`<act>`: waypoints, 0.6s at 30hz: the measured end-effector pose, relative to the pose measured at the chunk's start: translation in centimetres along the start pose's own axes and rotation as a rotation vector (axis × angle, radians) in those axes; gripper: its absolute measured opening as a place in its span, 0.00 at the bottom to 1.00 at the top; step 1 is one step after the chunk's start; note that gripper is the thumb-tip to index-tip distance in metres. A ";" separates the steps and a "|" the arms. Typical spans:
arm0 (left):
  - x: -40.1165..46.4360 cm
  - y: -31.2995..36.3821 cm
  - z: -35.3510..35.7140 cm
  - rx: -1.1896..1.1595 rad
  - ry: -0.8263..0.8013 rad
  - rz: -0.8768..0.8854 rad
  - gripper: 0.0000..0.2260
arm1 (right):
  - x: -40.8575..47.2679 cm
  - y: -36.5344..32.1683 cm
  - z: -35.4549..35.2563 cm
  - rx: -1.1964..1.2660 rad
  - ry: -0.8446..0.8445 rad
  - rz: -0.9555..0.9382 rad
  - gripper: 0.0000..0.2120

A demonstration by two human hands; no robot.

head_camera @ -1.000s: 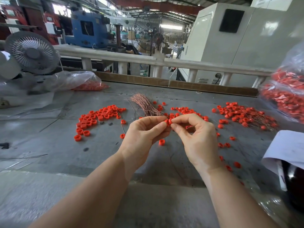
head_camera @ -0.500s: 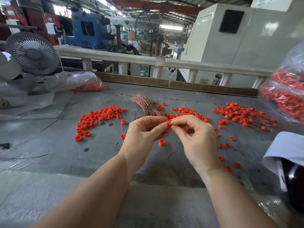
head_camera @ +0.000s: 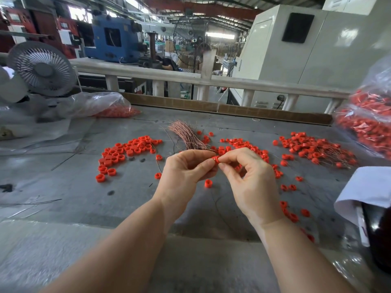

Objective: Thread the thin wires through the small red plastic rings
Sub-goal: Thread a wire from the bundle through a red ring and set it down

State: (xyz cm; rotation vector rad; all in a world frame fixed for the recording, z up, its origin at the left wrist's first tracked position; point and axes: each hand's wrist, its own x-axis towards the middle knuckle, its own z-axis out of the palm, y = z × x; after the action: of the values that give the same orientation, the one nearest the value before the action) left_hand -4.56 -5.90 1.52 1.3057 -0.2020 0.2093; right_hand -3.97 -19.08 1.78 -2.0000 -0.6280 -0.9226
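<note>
- Both hands are meeting above the grey table [head_camera: 63,187], just in front of the wire bundle [head_camera: 186,136].
- Left hand [head_camera: 184,174] is pinching 1 red ring [head_camera: 215,160] with thumb and forefinger; its other fingers are curling in.
- Right hand [head_camera: 251,182] is pinching at the same ring from the other side; whether a wire is sitting in those fingertips, cannot tell.
- Loose rings [head_camera: 124,151] are lying left of the bundle; wired rings [head_camera: 317,149] are piling right of it.
- 1 stray ring [head_camera: 208,183] is sitting near the bundle, below the hands.
- Bagged rings [head_camera: 368,123] are resting far right of the bundle.
</note>
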 end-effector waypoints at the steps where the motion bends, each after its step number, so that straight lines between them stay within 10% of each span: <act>1: 0.0 0.0 0.0 0.008 0.002 0.002 0.06 | 0.0 0.0 0.0 -0.012 0.000 -0.013 0.02; 18: 0.1 0.2 -0.1 -0.250 -0.030 -0.180 0.08 | 0.1 -0.2 0.0 0.098 -0.053 0.098 0.05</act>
State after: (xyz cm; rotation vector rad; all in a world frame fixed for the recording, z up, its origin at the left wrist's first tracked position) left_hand -4.54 -5.76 1.73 1.0719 -0.1298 0.0101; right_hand -4.04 -18.98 1.90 -1.9548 -0.5876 -0.7677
